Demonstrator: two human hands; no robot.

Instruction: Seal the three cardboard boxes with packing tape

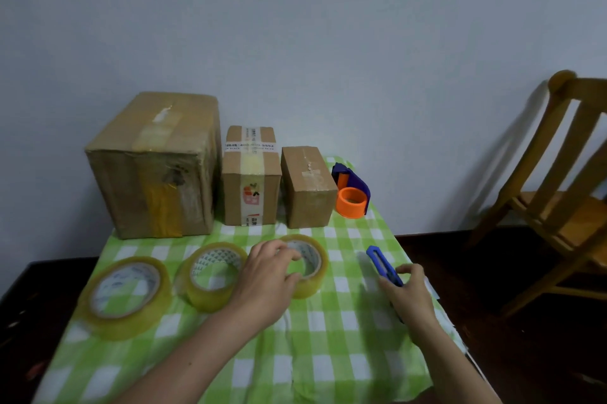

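Fingers (286, 253) of the left hand (266, 280) are curling over the rim of the right-hand tape roll (312, 285), the thumb pressing its outer wall, as the clear roll is lying flat on a green-and-white checked tablecloth (328, 354). Well to the left of those fingers the largest tape roll (126, 321) is lying flat, and the middle tape roll (210, 300) is resting just beside the wrist.

Beyond the fingers, against the wall, three closed boxes are standing in a row with tape showing across their tops. The large cardboard box (154, 170) is sitting up and to the left, the middle cardboard box (251, 180) with printed tape straight ahead, and the small cardboard box (308, 193) slightly to the right. A purple and orange tape dispenser (352, 196) is sitting beside the small box.

Farther right, the right hand (412, 297) is gripping a blue utility knife (382, 264), its fingers wrapping the handle while the tip is pointing away. Whether the knife is touching the cloth cannot be told. A wooden chair (558, 193) is standing well beyond that hand.
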